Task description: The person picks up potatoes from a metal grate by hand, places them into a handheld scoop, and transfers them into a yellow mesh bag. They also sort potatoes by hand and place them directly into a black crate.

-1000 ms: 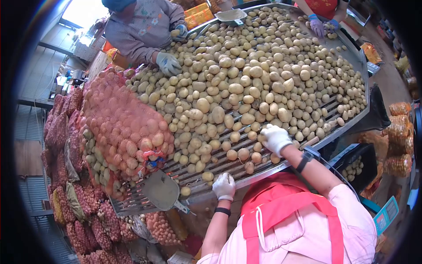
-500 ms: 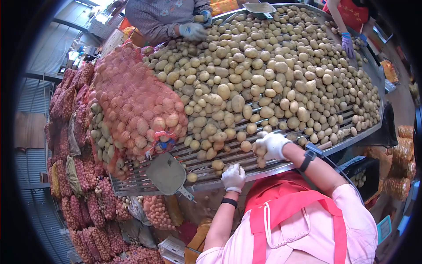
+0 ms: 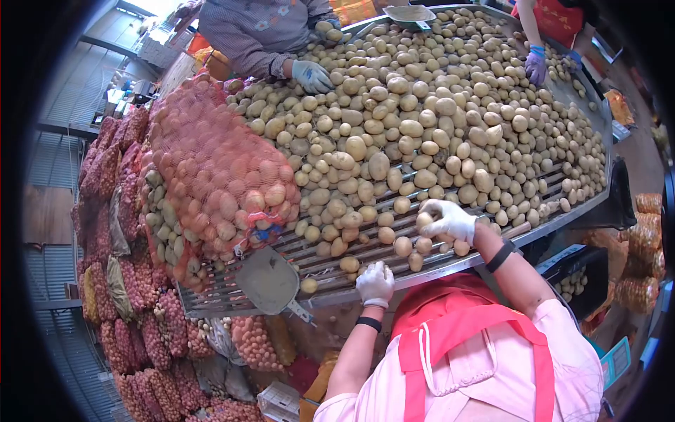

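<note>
My right hand [image 3: 453,222], in a white glove, is over the slatted metal rack near its front edge. Its thumb and fingers close round a potato [image 3: 425,220]. Just below it several loose potatoes [image 3: 403,246] lie on the slats. My left hand [image 3: 375,284], also gloved in white, is curled in a fist at the front rim of the rack [image 3: 422,276]. Whatever those fingers may hold is hidden. Close to its left a single potato [image 3: 349,264] rests on the slats. A large heap of potatoes [image 3: 422,126] spreads across the rack beyond both hands.
A red mesh sack of potatoes [image 3: 221,162] lies on the rack's left, with a metal scoop [image 3: 267,280] at the front edge. Across the heap, one person's gloved hand [image 3: 311,77] and another's purple glove [image 3: 536,67] touch potatoes. Filled sacks [image 3: 151,337] are stacked left.
My right hand has risen slightly and moved right, lifting a potato while others stay on the slats. My left hand barely moved. The co-workers' hands shifted over the heap.
</note>
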Tool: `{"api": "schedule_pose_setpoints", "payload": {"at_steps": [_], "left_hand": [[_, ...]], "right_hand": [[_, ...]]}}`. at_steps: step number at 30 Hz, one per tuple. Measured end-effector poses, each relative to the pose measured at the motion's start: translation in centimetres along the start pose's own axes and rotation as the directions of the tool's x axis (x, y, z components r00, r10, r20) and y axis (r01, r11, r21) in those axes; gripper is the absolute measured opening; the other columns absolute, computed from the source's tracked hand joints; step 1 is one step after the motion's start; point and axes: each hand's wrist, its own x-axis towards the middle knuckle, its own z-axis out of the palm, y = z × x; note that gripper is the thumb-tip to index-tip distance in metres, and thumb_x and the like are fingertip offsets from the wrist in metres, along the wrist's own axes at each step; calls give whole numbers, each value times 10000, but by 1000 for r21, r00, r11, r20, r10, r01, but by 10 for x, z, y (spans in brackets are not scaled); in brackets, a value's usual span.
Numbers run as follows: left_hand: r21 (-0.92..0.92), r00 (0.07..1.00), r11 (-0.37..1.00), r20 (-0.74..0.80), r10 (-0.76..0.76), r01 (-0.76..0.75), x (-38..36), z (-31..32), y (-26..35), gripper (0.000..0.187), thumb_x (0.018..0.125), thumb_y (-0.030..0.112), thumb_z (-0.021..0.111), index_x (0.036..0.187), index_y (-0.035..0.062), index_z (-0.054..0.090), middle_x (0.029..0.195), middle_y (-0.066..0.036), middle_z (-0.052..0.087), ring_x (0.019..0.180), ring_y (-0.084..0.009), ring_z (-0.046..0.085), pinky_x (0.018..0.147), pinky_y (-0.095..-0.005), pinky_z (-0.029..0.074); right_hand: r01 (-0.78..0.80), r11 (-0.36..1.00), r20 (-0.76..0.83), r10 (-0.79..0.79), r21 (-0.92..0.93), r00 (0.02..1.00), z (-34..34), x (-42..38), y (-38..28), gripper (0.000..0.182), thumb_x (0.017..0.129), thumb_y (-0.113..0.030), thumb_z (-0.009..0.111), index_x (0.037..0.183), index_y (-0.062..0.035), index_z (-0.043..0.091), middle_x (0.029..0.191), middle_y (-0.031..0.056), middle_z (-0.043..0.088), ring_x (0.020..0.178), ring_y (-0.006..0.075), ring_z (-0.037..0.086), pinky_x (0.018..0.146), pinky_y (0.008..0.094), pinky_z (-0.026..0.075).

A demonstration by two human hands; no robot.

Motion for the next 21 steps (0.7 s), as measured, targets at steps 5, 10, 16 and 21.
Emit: {"api": "schedule_pose_setpoints", "payload": {"at_steps": [5, 10, 16, 21], "left_hand": [[-8, 1000, 1000, -6, 7, -7, 0, 2, -2, 168, 872, 284, 591, 832, 128, 641, 801, -96, 668, 714, -302, 662, 629, -465, 499], [-18, 999, 1000, -35, 25, -25, 0, 4, -4, 186, 879, 293, 580, 823, 128, 645, 803, -96, 670, 711, -309, 662, 633, -460, 505], [-18, 999, 1000, -38, 16, -16, -1, 2, -3, 175, 871, 284, 591, 826, 127, 653, 788, -98, 667, 698, -313, 657, 624, -460, 501], [-40, 998, 999, -51, 28, -30, -1, -1, -2, 151, 847, 275, 622, 825, 130, 657, 783, -104, 672, 703, -312, 659, 626, -453, 512]], "right_hand": [[94, 686, 100, -31, -721, 995, 70, 8, -5, 532, 696, -364, 769, 1152, -109, 665, 1198, 206, 598, 1057, 344, 637, 910, 413, 519], [5, 450, 111, 208, -893, 972, 120, 27, 1, 574, 613, -342, 802, 1151, -171, 694, 1253, 228, 579, 1068, 374, 640, 910, 447, 535], [43, 951, 251, -124, 306, 960, 38, 5, 12, 465, 849, -351, 672, 1174, -24, 618, 1070, 111, 670, 940, 222, 655, 713, 340, 564], [-80, 278, 143, -215, 957, 966, 7, -56, 15, 715, 898, -618, 565, 1294, -26, 517, 1243, 243, 569, 1024, 369, 637, 617, 388, 602]]}}
